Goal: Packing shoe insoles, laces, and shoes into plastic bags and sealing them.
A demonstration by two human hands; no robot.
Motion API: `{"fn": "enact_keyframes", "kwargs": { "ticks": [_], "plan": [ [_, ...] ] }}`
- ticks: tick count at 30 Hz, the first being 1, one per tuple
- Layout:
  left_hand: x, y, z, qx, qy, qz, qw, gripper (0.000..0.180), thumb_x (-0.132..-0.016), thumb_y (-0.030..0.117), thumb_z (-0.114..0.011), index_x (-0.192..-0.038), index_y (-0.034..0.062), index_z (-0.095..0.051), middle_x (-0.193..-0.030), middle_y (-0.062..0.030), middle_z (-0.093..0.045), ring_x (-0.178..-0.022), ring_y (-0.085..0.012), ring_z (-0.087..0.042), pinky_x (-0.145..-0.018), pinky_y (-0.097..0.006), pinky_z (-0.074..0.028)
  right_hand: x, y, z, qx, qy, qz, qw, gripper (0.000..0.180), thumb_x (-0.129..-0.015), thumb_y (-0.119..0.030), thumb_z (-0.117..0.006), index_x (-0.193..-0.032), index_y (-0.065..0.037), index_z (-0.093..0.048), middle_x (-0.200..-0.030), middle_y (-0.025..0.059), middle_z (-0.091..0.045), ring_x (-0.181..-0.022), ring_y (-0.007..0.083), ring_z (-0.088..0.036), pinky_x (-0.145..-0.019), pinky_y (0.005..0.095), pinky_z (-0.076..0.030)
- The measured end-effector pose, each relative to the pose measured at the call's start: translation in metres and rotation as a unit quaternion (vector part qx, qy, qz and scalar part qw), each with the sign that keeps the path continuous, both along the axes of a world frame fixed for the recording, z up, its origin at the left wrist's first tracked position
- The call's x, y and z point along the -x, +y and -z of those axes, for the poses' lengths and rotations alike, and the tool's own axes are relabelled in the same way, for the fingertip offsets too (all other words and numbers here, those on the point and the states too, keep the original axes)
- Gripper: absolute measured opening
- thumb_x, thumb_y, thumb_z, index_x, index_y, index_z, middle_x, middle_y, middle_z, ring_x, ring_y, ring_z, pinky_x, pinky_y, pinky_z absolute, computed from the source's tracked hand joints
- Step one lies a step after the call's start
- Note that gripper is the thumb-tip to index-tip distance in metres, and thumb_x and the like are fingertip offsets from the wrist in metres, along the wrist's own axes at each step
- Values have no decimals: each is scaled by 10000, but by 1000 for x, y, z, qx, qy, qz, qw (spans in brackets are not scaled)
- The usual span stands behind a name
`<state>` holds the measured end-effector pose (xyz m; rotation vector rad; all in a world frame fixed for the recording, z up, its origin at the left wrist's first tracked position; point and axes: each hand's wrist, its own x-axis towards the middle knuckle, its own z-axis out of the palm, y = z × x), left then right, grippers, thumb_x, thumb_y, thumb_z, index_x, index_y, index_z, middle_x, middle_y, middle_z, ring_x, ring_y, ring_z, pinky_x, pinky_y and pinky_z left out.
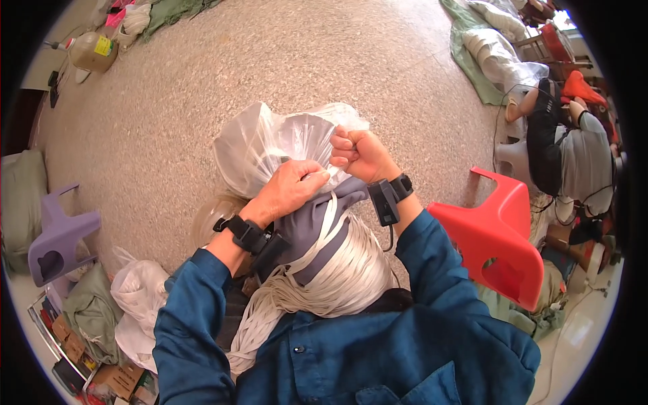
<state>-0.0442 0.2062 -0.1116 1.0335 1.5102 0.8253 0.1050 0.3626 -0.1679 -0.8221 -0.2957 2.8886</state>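
while both hands grip it, the clear plastic bag [270, 145] of white bands sits on the person's lap, over the bundle of white elastic bands [344, 273]. left hand [287, 189] fingers clamp its gathered neck; right hand [361, 154] is fisted on the film. thin plastic may tear, spilling bands onto the floor [304, 61].

speckled stone floor [304, 61] bears a red stool [503, 236], purple stool [57, 236], plastic jug [91, 52].

Home workshop: terrazzo floor [351, 61], stools, elastic bundles [337, 277].
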Motion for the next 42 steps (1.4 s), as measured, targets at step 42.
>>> {"fn": "enact_keyframes", "kwargs": {
  "ticks": [42],
  "plan": [
    [-20, -12, -16, -144, 242, -1, 960, 214, -807, 33, -559, -1004, 28, -645, -1082, -150, -572, -996, -357, -576, -862, -417, -494, -21, -60, -87, -675, -197, -213, 679, 167, -859, -115, -629, -956, 19, -650, -722, 178, -623, -632, 291, -615, -591, 360, -471]
  ]
}}
